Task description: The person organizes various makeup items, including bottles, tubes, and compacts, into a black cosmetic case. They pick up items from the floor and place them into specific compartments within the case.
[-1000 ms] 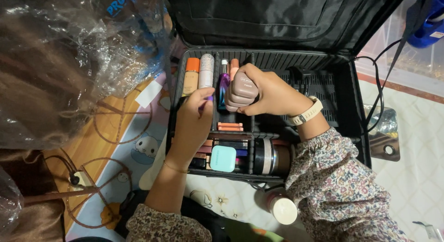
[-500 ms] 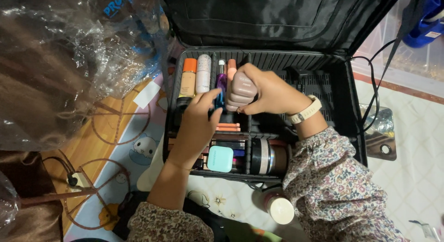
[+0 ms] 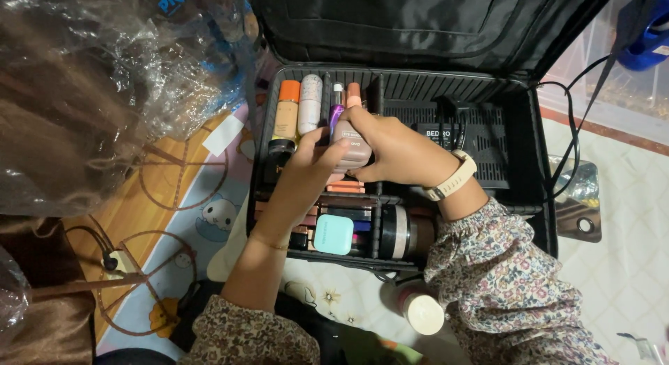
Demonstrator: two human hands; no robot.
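We find both the left hand [image 3: 313, 166] and right hand [image 3: 390, 152] grasping the mauve bottle [image 3: 350, 143] over the crowded organiser case [image 3: 516, 198]; a loosened grip risks toppling neighbouring tubes [image 3: 310, 103].

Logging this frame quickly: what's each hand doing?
Left hand: fingers touching the taupe bottle.
Right hand: closed around the taupe bottle.

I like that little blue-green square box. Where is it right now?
In the head view, the small teal compact lies near the front edge of the open black case, just right of the left hand's wrist and left of a round jar.
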